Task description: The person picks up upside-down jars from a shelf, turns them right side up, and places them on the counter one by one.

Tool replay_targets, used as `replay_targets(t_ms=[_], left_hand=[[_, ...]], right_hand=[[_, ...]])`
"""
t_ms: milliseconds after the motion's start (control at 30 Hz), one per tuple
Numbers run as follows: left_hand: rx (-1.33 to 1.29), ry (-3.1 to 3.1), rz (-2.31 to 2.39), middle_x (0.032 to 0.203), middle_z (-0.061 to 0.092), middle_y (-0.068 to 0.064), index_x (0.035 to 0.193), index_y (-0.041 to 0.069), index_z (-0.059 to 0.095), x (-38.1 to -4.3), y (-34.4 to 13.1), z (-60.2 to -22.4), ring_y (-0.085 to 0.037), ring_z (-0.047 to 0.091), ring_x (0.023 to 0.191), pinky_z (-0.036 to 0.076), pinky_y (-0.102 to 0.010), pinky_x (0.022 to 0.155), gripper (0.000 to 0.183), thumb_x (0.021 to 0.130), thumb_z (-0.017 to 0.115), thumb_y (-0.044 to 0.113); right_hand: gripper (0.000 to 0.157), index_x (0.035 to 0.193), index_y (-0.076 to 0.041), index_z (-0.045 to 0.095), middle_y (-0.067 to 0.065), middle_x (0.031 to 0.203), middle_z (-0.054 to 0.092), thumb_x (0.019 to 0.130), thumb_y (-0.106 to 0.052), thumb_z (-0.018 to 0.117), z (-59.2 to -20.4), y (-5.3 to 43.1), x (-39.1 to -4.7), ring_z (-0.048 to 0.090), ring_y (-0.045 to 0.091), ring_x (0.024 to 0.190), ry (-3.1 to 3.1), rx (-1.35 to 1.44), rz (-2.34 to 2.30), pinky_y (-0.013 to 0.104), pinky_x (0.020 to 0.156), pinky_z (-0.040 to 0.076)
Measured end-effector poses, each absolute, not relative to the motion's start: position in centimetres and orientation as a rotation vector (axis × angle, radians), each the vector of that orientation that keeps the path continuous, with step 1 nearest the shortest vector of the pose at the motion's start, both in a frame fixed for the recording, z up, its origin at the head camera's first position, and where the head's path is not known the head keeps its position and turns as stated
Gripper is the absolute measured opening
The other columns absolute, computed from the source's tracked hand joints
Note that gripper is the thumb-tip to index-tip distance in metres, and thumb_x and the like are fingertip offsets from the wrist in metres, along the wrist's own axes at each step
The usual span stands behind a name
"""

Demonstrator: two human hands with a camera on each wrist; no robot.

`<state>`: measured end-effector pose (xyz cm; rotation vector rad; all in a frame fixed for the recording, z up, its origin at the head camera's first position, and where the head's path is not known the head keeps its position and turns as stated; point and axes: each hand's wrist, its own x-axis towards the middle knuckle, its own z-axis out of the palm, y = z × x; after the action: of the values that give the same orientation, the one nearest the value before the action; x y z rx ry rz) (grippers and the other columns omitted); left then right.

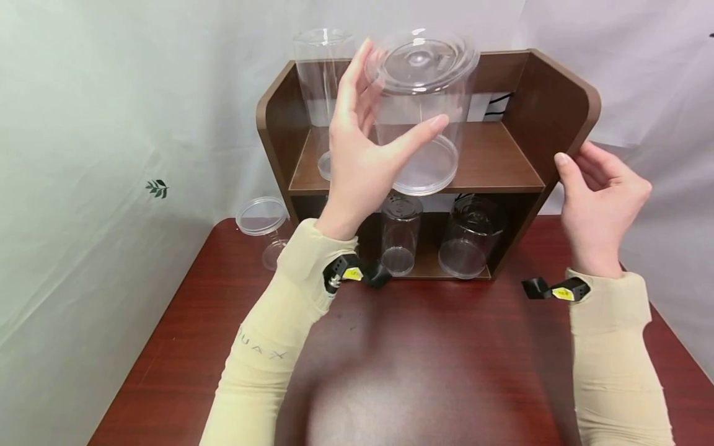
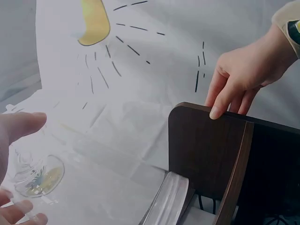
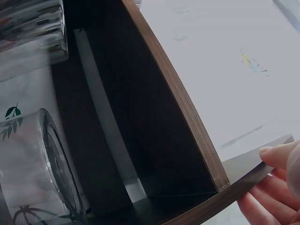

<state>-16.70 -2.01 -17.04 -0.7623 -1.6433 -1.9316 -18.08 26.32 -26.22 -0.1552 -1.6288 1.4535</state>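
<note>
At upper centre, the left hand (image 1: pixel 364 148) grips a clear jar (image 1: pixel 418 104), long axis near vertical, ringed end upward; the right hand (image 1: pixel 601 204) pinches the shelf (image 1: pixel 558 111) at right.

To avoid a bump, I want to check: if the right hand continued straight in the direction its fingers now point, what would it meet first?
The shelf side panel; the right hand already pinches its front edge. What comes beyond is unclear in depth.

The jar (image 1: pixel 413 104) looks glossy plastic, the shelf (image 1: pixel 552 111) smooth wood.
</note>
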Motion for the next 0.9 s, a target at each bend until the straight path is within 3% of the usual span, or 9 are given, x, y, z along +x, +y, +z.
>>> replay_targets(t_ms=[200, 433, 900], left_hand=[[-0.775, -1.607, -1.966, 0.142, 0.050, -0.007, 0.151, -0.003, 0.037, -15.8, -3.0, -17.8, -0.015, 0.052, 0.128, 0.038, -0.025, 0.111, 0.092, 0.073, 0.086, -0.007], [-0.828, -1.610, -1.927, 0.144, 0.052, -0.009, 0.147, -0.005, 0.038, -14.4, -3.8, -18.7, -0.014, 0.053, 0.128, 0.040, -0.032, 0.111, 0.090, 0.071, 0.086, -0.009], [-0.859, -1.609, -1.912, 0.144, 0.054, -0.007, 0.147, 0.003, 0.042, -14.4, -6.4, -24.1, -0.023, 0.051, 0.133, 0.039, -0.042, 0.113, 0.093, 0.068, 0.087, -0.012]], right_hand=[[0.028, 0.109, -0.007, 0.080, 0.005, 0.100, 0.077, 0.082, -0.009, 0.085, -26.0, 25.9, -17.6, 0.073, 0.009, 0.087, -1.646, -0.172, 1.424, 0.020, 0.085, 0.056], [0.028, 0.110, -0.007, 0.080, 0.005, 0.101, 0.076, 0.082, -0.010, 0.085, -25.6, 25.4, -17.1, 0.073, 0.009, 0.088, -1.654, -0.166, 1.419, 0.021, 0.086, 0.056], [0.032, 0.109, 0.000, 0.078, 0.007, 0.096, 0.076, 0.078, -0.004, 0.087, -25.3, 26.6, -17.0, 0.074, 0.009, 0.077, -1.660, -0.074, 1.615, 0.016, 0.069, 0.057]])
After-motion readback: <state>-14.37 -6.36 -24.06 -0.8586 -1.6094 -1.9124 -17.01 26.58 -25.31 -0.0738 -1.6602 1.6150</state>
